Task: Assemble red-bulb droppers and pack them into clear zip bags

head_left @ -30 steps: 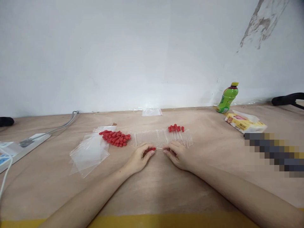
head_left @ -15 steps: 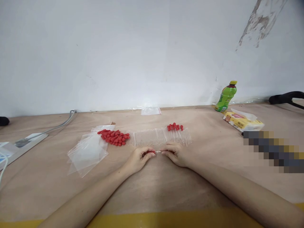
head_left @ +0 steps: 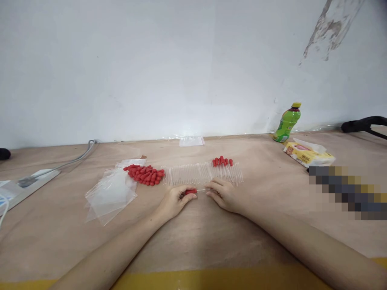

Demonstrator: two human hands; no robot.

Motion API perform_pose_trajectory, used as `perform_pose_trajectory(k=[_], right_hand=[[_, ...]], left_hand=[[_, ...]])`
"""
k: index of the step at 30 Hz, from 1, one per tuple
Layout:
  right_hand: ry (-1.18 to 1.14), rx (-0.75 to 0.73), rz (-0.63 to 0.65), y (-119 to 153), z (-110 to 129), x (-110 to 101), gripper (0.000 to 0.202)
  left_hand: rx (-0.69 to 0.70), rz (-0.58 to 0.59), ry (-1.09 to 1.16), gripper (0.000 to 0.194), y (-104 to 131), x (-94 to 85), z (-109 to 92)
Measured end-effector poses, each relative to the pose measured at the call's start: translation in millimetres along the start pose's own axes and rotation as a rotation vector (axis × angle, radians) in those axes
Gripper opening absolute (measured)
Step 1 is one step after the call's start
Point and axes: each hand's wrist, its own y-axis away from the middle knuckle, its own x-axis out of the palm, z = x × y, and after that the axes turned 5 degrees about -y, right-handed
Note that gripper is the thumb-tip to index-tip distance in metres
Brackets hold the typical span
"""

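Observation:
Between the thumb and fingers of my left hand (head_left: 177,200) is a red rubber dropper bulb (head_left: 190,192), lying sideways. A thin clear dropper tube (head_left: 200,190) runs from the bulb's mouth to my right hand (head_left: 223,195), whose thumb and fingers close around its far end. Beyond my hands lies a row of clear dropper tubes (head_left: 189,174). Several tubes at the right of that row have red bulbs (head_left: 222,161) at their far ends. A heap of loose red bulbs (head_left: 146,175) lies left of the row, partly on clear plastic bags (head_left: 113,195).
A green bottle (head_left: 287,123) stands near the wall at the right, behind a yellow tissue box (head_left: 308,154). A power strip (head_left: 33,181) with a cable lies at the left. A small clear bag (head_left: 191,141) rests by the wall. Brown covering (head_left: 181,245) spreads over the table.
More of the red bulb now shows in my left hand. The fingers of my right hand have lifted and loosened slightly around the tube. The row and heap look the same.

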Motion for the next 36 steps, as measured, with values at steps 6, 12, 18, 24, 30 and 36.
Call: perform_pose_trajectory(k=[6, 12, 18, 24, 30, 36], right_hand=[[-0.046, -0.096, -0.072, 3, -9, 2, 0.018], [-0.014, -0.114, -0.016, 3, -4, 2, 0.021], [0.047, -0.105, 0.013, -2, 4, 2, 0.026], [0.055, -0.032, 0.060, -4, 9, 6, 0.026], [0.014, 0.064, 0.122, -8, 15, 1, 0.025], [-0.047, 0.186, 0.179, -14, 20, -14, 0.017]], left_hand=[[0.006, 0.021, 0.049, 0.020, 2, 1.0, 2], [0.022, 0.091, -0.009, 0.020, 3, 0.3, 1], [0.039, 0.131, -0.054, 0.023, 4, -0.3, -1], [0.080, 0.130, -0.075, 0.022, 5, -1.0, -1], [0.081, 0.093, -0.092, 0.022, 3, -0.6, -1], [0.076, -0.034, -0.141, 0.029, 2, -4.8, 7]])
